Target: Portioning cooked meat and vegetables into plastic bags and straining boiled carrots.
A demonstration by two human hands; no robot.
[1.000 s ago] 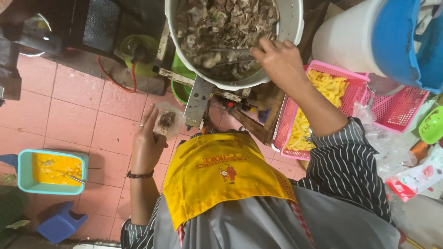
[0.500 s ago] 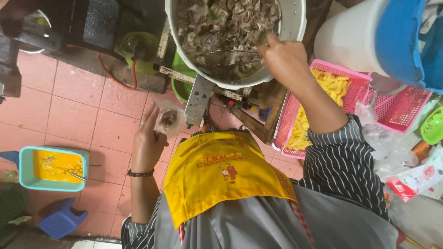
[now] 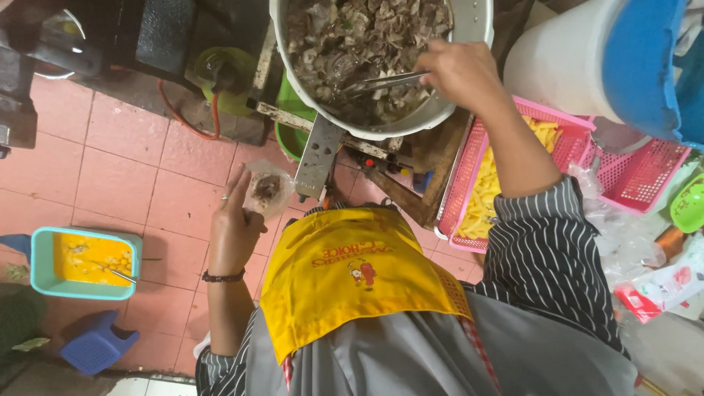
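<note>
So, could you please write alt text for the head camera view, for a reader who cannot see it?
Seen from above, a person's right hand holds metal tongs in a large metal pot of dark cooked meat pieces, while the left hand holds a small clear plastic bag with some meat inside. A pink basket of yellow strips stands beside.

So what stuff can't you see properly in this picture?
Head view, the only one:
- The big pot: its far rim is cut off by the top edge.
- The tongs: their handle end is hidden inside the right hand.
- The small clear bag held by the left hand: its dark contents are too small to identify.
- The pink basket: the forearm covers part of the yellow strips inside.
- The white bucket: cut off at the top.
</note>
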